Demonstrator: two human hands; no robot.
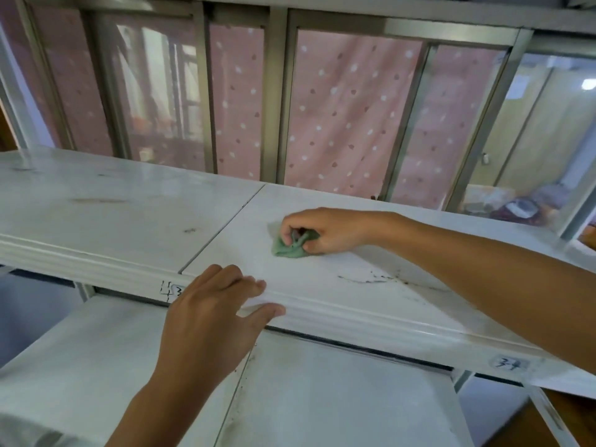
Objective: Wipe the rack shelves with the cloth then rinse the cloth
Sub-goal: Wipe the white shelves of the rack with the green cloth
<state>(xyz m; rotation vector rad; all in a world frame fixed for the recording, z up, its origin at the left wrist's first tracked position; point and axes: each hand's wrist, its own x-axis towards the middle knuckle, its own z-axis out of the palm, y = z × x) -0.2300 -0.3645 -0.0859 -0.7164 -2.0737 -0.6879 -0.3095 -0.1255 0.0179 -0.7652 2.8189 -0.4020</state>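
A white rack fills the view. Its upper shelf [106, 208] runs across the middle, made of two boards that meet at a seam. My right hand [325, 230] presses a small crumpled green cloth [290, 246] onto the right board, fingers closed around it. Dark dirt streaks [371, 279] lie on that board just right of the cloth, under my forearm. My left hand [209, 314] grips the front lip of the upper shelf, fingers on top and thumb on the edge. A lower shelf [338, 398] shows below.
Behind the rack stands a metal-framed window [274, 101] with a pink dotted curtain [348, 114]. Handwritten labels mark the shelf's front edge [509, 362]. Brown stains dot the left board [96, 200]. A dark grimy seam runs down the lower shelf [238, 391].
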